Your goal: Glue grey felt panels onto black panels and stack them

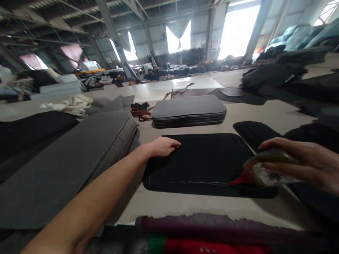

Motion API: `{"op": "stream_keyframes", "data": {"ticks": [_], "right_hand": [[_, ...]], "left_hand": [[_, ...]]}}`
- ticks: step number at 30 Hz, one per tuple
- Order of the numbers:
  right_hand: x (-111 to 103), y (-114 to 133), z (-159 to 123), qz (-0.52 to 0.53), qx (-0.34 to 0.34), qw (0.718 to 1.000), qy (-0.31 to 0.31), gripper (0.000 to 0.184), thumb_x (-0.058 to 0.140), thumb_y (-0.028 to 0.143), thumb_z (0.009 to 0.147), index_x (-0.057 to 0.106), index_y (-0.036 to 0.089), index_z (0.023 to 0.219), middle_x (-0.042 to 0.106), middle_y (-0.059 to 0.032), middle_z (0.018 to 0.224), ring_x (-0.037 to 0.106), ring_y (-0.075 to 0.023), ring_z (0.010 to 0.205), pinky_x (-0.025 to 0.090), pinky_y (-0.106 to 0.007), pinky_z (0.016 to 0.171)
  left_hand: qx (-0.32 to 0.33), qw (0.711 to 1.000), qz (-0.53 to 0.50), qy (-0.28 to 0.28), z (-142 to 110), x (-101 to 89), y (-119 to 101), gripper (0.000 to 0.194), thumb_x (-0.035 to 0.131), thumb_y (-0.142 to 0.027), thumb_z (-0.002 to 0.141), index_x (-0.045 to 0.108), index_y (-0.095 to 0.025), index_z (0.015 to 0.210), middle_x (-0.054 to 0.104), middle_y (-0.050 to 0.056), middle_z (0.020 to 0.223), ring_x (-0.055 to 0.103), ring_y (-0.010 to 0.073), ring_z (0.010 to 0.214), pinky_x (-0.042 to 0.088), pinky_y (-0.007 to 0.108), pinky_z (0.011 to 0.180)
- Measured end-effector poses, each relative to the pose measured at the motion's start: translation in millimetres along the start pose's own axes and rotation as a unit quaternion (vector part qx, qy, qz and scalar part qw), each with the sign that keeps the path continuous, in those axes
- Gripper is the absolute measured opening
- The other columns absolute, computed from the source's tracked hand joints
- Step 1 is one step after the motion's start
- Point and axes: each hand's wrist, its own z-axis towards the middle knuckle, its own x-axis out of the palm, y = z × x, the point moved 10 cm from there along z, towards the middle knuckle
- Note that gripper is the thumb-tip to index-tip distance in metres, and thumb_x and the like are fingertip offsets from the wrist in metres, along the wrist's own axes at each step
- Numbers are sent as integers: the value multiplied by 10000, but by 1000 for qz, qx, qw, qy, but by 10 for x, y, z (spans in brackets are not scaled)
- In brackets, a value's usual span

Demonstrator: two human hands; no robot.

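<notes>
A black panel [201,162] with rounded corners lies flat on the table before me. My left hand [164,146] rests on its upper left edge, palm down, fingers stretched to the right and close together. In my right hand [299,158] is a clear squeeze bottle [272,167] with a red nozzle, tilted down to the left. The nozzle tip is at the panel's near edge, at the right end of a thin, shiny line [185,182] of glue-like liquid. Motion blurs the bottle and the right fingers.
Behind the panel stands a stack of grey rounded panels [189,107]. A thick pile of grey sheets [71,151] is at the left. Another black piece [255,132] lies to the right, near dark cloth [272,76]. Brown straps [143,113] lie beside the stack on the table [164,203].
</notes>
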Motion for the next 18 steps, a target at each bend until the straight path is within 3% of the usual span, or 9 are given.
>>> {"op": "stream_keyframes", "data": {"ticks": [3,8,10,12,15,18], "right_hand": [[68,13,-11,45,6,998,-35,515,630,702,815,660,285,1116,711,-88,1034,675,-315,875,563,-370,686],[510,76,106,218,48,972,-68,506,675,597,818,616,251,1182,699,-46,965,652,-254,816,520,-309,619],[614,-25,178,361,78,924,-102,517,690,575,808,612,238,1192,683,-33,911,627,-226,743,480,-270,511],[553,-176,245,495,87,848,-168,472,713,540,792,649,214,1127,667,-34,900,600,-199,695,463,-248,462],[182,-457,296,614,67,727,-298,326,757,411,772,695,178,990,667,-43,942,599,-170,707,493,-229,495],[-256,-713,385,648,46,657,-381,218,729,312,793,684,181,963,643,-3,868,554,-123,616,401,-200,411]], "left_hand": [[-2,1000,-2,-4,22,1,-3,440,465,-182,925,605,-253,1336,685,-4,1298,617,189,1225,453,264,1017],[17,999,1,-39,-13,-68,-53,410,455,-172,920,659,-251,1267,707,13,1256,661,201,1158,502,280,992],[28,997,1,-69,-112,-131,-102,418,462,-163,913,650,-246,1277,704,15,1262,662,196,1158,515,281,997],[26,993,1,-114,-286,-197,-173,436,436,-168,935,601,-216,1335,659,44,1337,624,208,1225,499,325,1057],[22,978,5,-209,-659,-217,-390,419,368,-230,1005,533,-197,1389,575,91,1437,545,231,1328,442,431,1142],[134,933,12,-333,-1070,-100,-892,360,475,-223,993,540,-246,1347,643,38,1355,568,169,1299,477,315,1107]]}}
